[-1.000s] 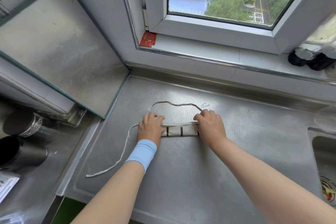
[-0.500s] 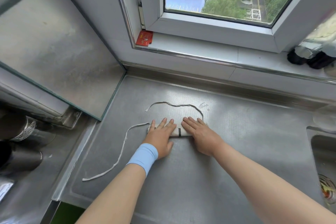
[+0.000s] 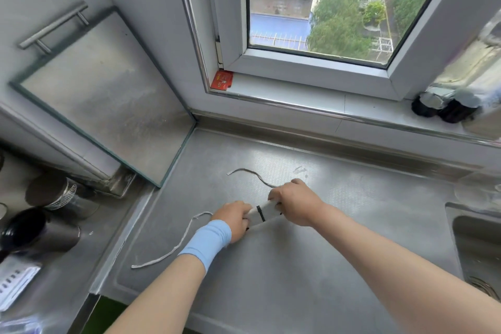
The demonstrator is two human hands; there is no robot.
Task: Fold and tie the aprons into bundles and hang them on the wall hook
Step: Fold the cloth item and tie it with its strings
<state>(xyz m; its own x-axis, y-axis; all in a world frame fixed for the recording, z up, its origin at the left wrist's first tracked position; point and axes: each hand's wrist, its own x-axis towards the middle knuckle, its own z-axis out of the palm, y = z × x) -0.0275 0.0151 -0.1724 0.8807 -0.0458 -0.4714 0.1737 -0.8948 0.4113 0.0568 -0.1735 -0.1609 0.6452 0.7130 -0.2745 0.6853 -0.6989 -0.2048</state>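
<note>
A white apron rolled into a tight bundle, marked with black stripes, lies on the steel counter. My left hand, with a blue wristband below it, grips the bundle's left end. My right hand grips its right end, which is raised a little. One white strap trails from the left end toward the counter's front left. The other strap snakes away from under my right hand toward the back. No wall hook is in view.
A sink lies at the right. Dark metal cups stand on the lower surface at the left. A steel panel with a handle leans at the back left. Black-based bottles sit on the window sill.
My flat hands, which were pressing the roll, have curled round its two ends. The bundle's right end has lifted and the roll now lies at a slant.
</note>
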